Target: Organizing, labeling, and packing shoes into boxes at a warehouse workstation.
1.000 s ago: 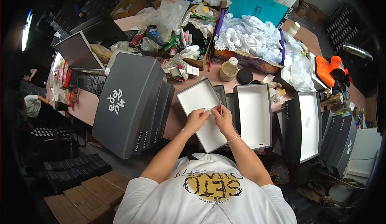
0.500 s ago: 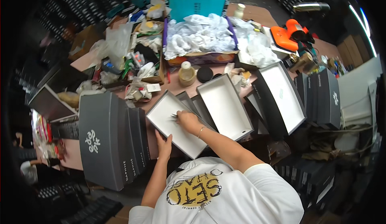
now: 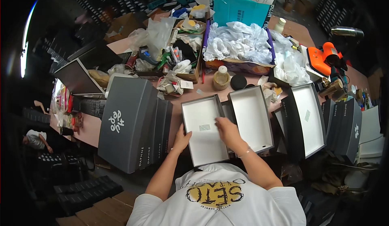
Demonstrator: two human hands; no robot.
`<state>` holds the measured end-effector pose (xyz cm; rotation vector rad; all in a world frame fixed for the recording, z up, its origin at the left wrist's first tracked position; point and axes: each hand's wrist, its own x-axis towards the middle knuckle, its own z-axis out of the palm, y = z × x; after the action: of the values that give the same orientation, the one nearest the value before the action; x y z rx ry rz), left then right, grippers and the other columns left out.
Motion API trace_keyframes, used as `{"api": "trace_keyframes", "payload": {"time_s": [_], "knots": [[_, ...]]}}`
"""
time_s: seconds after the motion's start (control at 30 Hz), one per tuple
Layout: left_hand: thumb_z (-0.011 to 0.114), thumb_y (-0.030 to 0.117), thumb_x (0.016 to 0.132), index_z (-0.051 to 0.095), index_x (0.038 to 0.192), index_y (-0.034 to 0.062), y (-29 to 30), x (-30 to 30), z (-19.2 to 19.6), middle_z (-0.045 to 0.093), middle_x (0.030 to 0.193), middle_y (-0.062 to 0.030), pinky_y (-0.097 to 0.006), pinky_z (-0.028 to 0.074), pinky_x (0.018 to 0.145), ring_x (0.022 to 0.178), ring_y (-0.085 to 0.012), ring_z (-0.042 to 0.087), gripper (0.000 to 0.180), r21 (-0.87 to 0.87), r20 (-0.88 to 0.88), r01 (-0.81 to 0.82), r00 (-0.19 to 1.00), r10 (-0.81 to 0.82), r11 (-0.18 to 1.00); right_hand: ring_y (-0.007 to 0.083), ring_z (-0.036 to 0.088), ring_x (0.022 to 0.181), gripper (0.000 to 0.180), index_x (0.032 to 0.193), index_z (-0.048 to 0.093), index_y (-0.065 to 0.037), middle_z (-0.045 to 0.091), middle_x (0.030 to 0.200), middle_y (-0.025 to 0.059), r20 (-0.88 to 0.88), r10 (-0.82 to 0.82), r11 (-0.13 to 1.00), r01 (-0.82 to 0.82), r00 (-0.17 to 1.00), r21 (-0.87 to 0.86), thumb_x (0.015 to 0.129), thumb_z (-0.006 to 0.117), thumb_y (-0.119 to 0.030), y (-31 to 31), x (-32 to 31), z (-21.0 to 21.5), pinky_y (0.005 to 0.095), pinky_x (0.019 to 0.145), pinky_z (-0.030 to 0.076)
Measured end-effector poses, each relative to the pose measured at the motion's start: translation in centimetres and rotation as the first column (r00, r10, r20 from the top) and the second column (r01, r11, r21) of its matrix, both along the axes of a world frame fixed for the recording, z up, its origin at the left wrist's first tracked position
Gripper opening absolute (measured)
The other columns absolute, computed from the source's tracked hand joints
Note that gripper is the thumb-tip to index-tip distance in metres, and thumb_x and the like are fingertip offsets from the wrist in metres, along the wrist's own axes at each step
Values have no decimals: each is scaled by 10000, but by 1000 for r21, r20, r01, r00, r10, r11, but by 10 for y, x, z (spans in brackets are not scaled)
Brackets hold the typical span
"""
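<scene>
A grey shoebox half [image 3: 194, 155], white inside, lies open in front of me. Its white bottom carries a small pale-green translucent patch [image 3: 204, 127], like a sticker or flat packet. My left hand [image 3: 182, 140] grips the left wall, its thumb over the rim and its fingers outside. At the right wall, my right hand [image 3: 229, 133] is closed, with curled fingertips just inside the box; what they hold, if anything, is hidden. Just right of it, another open shoebox half [image 3: 253, 118] with a white inside lies tilted.
Grey shoeboxes [image 3: 125, 124] stand in a row at left. At right stand a box with a similar patch inside [image 3: 308, 116] and more grey boxes [image 3: 344, 124]. Behind are a jar [image 3: 221, 78], a black round lid [image 3: 238, 81] and a carton of crumpled white paper [image 3: 239, 43].
The box I hold has turned more upright in view. My right hand has drawn back from its middle to the right wall, and the pale-green patch now shows inside.
</scene>
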<state>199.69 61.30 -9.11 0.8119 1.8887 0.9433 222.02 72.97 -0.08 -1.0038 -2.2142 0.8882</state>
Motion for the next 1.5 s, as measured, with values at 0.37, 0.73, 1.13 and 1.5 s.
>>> {"api": "trace_keyframes", "payload": {"time_s": [0.37, 0.73, 1.13, 1.5], "knots": [[637, 14, 800, 388, 1307, -37, 2, 37, 12, 593, 1155, -190, -342, 478, 877, 1033, -274, 605, 567, -2, 12, -92, 996, 92, 996, 397, 626, 867, 322, 1081, 570, -17, 633, 929, 203, 524, -371, 902, 431, 767, 9, 819, 652, -185, 103, 188, -10, 461, 742, 510], [575, 91, 851, 396, 1340, -26, -4, 33, 19, 591, 1180, -209, -361, 459, 904, 1066, -292, 598, 534, -42, 13, -98, 995, 99, 994, 390, 597, 784, 149, 940, 511, 20, 574, 852, 237, 424, -429, 897, 431, 797, 97, 815, 563, -42, 78, 193, 36, 450, 669, 469], [595, 102, 829, 320, 1400, -8, 1, 31, 11, 563, 1226, -216, -355, 452, 924, 1106, -288, 576, 642, 10, 24, -103, 994, 103, 995, 145, 500, 541, 448, 1235, 468, 55, 543, 717, 86, 57, -608, 781, 609, 792, -137, 812, 500, -90, 228, 193, 113, 297, 473, 414], [646, 113, 825, 313, 1391, -38, -12, 32, 5, 560, 1219, -213, -346, 456, 922, 1088, -277, 576, 675, -18, 172, -138, 975, 140, 990, 422, 616, 706, 232, 940, 547, 25, 612, 810, 252, 139, -441, 872, 387, 887, 300, 883, 548, -199, 214, 128, 70, 468, 695, 493]]}}
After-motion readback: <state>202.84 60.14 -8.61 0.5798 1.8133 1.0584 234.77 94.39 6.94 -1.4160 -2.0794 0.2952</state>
